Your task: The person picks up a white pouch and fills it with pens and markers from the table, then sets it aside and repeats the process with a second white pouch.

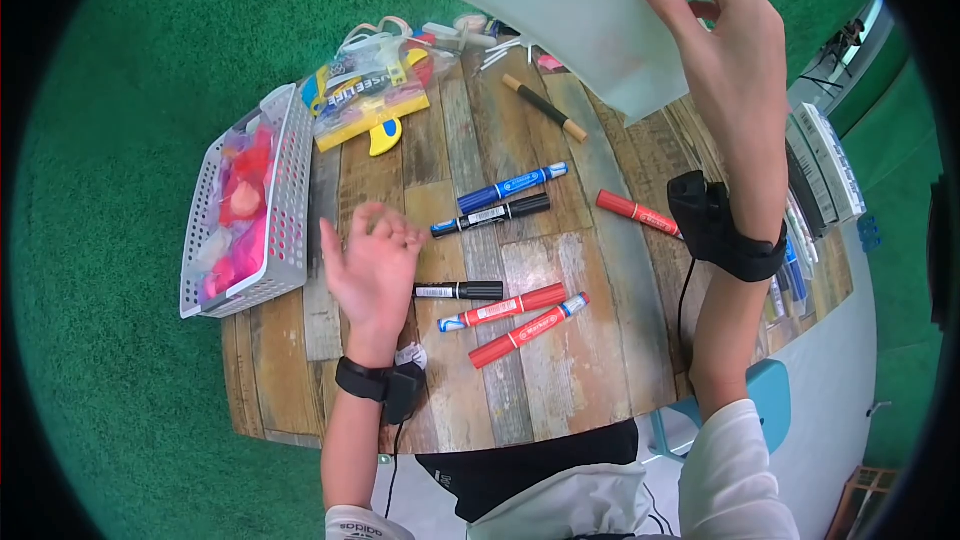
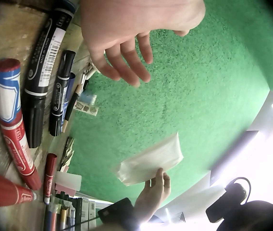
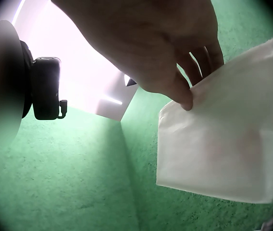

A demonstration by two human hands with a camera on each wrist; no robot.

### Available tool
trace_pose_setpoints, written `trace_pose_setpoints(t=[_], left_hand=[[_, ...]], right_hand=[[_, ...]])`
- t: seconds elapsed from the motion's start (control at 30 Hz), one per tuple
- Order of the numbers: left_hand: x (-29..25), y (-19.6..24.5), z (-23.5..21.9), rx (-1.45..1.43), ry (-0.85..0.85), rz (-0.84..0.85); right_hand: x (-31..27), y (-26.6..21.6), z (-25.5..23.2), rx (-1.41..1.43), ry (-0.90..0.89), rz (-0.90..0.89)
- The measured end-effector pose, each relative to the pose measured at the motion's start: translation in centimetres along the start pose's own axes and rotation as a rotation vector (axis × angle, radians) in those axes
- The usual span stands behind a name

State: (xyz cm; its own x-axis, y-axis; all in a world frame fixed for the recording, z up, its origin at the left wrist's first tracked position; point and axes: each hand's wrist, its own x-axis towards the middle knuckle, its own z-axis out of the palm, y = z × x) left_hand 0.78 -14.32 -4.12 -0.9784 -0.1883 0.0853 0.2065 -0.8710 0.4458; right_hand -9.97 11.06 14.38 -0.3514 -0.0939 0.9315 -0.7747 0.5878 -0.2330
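My right hand (image 1: 735,65) pinches a whitish, translucent flat pouch (image 1: 570,15) at its edge, thumb on one side and fingers on the other. The pouch is raised above the far side of the table; a faint pinkish patch shows through it in the right wrist view. My left hand (image 1: 375,265) is held palm up with loosely bent fingers and nothing in it. Beside it lie a blue marker (image 1: 513,187), a black marker (image 1: 490,215) and a second black marker (image 1: 470,291). Two red markers (image 1: 530,330) lie nearer to me.
At the left, a white perforated basket (image 1: 290,190) holds pink and red packets. Behind it lies a yellow-edged plastic packet (image 1: 370,105). A black-and-tan stick (image 1: 545,108) and another red marker (image 1: 635,210) lie on the wooden table (image 1: 560,390). Boxes (image 1: 825,165) stand at the right edge.
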Motion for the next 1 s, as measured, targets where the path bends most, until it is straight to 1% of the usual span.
trace_pose_setpoints(t=[0.1,0.17,0.2,0.27,0.3,0.37,0.4,0.43,0.47,0.5,0.53,0.57,0.6,0.63,0.7,0.73,0.77,0.83,0.87,0.93,0.97,1.0], left_hand=[[0.0,0.0,0.0,0.016,-0.013,-0.003],[0.0,0.1,0.0,0.034,-0.026,-0.008],[-0.1,0.1,0.0,0.031,-0.023,-0.007],[0.0,0.1,-0.1,0.031,-0.019,-0.008],[0.0,0.2,-0.2,0.015,-0.04,-0.017],[0.0,0.2,-0.5,0.003,-0.06,-0.029],[0.0,0.3,-0.5,0.016,-0.093,-0.031],[0.0,0.3,-0.5,0.03,-0.127,-0.033],[0.0,0.2,0.0,0.035,-0.125,-0.037],[-0.2,-0.1,1.1,0.124,-0.082,-0.002],[-0.3,-0.3,1.8,0.214,-0.04,0.032],[-0.4,-0.3,2.0,0.22,-0.04,0.028],[-0.3,-0.5,2.2,0.224,-0.062,0.039],[-0.3,-0.8,2.2,0.221,-0.085,0.049],[-0.5,-1.2,2.2,0.173,-0.077,0.042],[-0.7,-1.1,2.2,0.135,-0.068,0.044],[-0.8,-1.1,2.4,0.139,-0.067,0.046],[-1.2,-1.1,3.2,0.237,-0.063,0.023],[-1.3,-1.1,2.6,0.243,-0.063,0.03],[-1.6,-0.9,1.2,0.3,-0.046,0.057],[-1.7,-0.8,0.9,0.314,-0.047,0.066],[-1.9,-1.0,1.0,0.303,-0.034,0.077]], right_hand=[[-0.1,0.0,0.2,-0.06,-0.034,0.053],[-0.2,0.0,0.0,0.026,-0.172,0.197],[-0.4,0.3,0.1,0.026,-0.173,0.201],[-1.1,1.2,0.7,-0.122,-0.36,0.143],[-1.7,1.2,1.4,-0.121,-0.361,0.149],[-2.7,0.4,3.1,0.062,-0.411,0.121],[-2.9,-0.7,3.3,0.057,-0.539,0.155],[-3.5,-1.4,3.8,0.059,-0.537,0.161],[-4.3,-2.0,4.6,0.185,-0.568,0.153],[-4.9,-2.6,5.2,0.312,-0.595,0.145],[-5.3,-3.4,5.4,0.355,-0.666,0.165],[-5.6,-4.2,5.6,0.398,-0.737,0.184],[-5.7,-4.9,5.4,0.489,-0.838,0.254],[-6.1,-5.2,5.7,0.48,-0.838,0.258],[-7.3,-5.4,6.5,0.643,-0.857,0.144],[-7.3,-5.7,6.4,0.613,-0.93,0.143],[-7.6,-5.9,6.6,0.617,-0.928,0.142],[-8.2,-6.1,7.2,0.747,-0.841,0.08],[-8.6,-6.0,7.6,0.753,-0.838,0.075],[-9.0,-5.6,8.4,0.771,-0.844,-0.07],[-9.1,-5.7,8.6,0.783,-0.833,-0.078],[-9.3,-5.9,8.6,0.731,-0.814,-0.067]])
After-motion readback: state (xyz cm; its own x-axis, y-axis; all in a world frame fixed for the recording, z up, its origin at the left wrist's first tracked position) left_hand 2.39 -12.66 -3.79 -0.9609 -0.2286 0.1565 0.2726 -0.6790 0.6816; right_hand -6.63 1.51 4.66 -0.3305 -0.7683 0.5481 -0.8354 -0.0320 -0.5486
